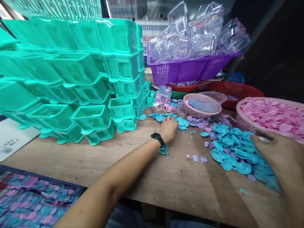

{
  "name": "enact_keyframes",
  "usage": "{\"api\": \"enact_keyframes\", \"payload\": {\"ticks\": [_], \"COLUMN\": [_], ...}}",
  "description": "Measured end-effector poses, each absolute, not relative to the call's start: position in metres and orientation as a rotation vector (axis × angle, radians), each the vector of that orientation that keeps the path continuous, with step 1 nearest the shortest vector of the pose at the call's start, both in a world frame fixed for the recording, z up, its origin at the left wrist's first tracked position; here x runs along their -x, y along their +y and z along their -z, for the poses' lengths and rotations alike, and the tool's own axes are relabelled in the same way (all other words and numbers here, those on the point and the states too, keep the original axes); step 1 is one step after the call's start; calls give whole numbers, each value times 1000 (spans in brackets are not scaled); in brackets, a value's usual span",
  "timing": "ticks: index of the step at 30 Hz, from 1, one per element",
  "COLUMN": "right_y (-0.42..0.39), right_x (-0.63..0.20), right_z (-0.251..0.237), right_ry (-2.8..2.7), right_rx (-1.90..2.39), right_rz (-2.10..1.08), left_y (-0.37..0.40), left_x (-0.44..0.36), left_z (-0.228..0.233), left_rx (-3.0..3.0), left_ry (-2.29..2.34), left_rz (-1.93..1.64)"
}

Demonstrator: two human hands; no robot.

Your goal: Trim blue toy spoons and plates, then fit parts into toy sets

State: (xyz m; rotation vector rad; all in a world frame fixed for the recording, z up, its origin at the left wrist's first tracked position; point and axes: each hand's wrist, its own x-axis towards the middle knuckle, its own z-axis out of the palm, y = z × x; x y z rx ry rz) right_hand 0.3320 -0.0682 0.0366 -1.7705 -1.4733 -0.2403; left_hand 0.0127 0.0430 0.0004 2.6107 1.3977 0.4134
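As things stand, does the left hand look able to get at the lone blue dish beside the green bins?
Probably yes: the left hand is close by, and the blue dish lies uncovered on the wooden tabletop. Only low blue pieces lie between them; the green bins stand beyond the dish.

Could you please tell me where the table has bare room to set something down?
One bare patch of table lies between the green bins and the left forearm. Another lies at the front, between that forearm and the blue pile, nearer than the lilac pieces. It is crowded around the left hand and beside the right hand and pink basket.
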Motion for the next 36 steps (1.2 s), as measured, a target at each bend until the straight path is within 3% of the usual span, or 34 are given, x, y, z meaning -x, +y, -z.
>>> {"api": "enact_keyframes", "payload": {"ticks": [3, 7, 11, 14, 19, 29, 36], "right_y": [-79, -92, -91, -87, -87, -107, -91], "right_x": [-277, -171, -110, -102, -116, -121, -97], "right_z": [-19, 8, 26, 32, 31, 29, 23], "right_ry": [-1409, -1795, -1970, -2105, -2232, -2257, -2487], "right_rx": [1916, 1519, 1565, 1651, 1730, 1576, 1787], "right_rz": [210, -308, -311, -235, -186, -78, -51], "left_y": [36, 15, -11, -35, -68, -89, -95], "left_x": [0, 34, 72, 92, 101, 91, 84], "left_z": [0, -8, -12, -7, 3, 2, 3], "left_rx": [-2534, -2377, -1894, -1366, -889, -759, -846], "left_ry": [1473, 1646, 1661, 1437, 1247, 1166, 1211], "left_rz": [-423, -468, -882, -1124, -1239, -1281, -1234]}}
